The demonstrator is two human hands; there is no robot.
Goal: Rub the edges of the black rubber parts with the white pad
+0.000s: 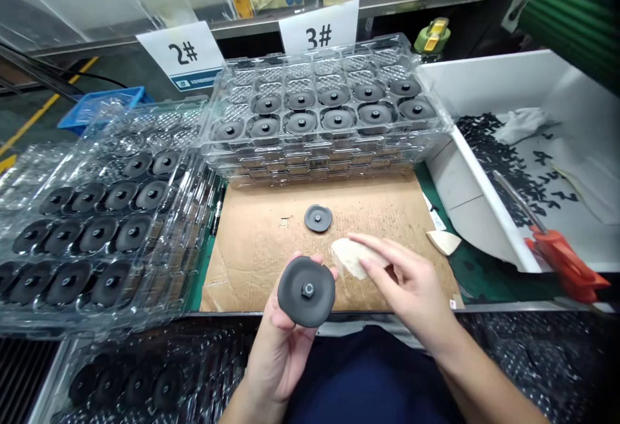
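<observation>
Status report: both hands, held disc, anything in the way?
Left hand holding black disc. Right hand pinching white pad beside it. Second black disc on cardboard beyond. Nothing visible between pad and held disc.

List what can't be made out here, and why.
Head view:
Underside of the held black rounded disc: turned away, over the left hand.
Part of the off-white pad: covered by the right hand.
Rest of the green ribbed tube: cut off, upper right edge.
Fine print, white paper 2# sign: too small.

Blue basket (72, 119), green-lidded bottle (429, 41).
</observation>
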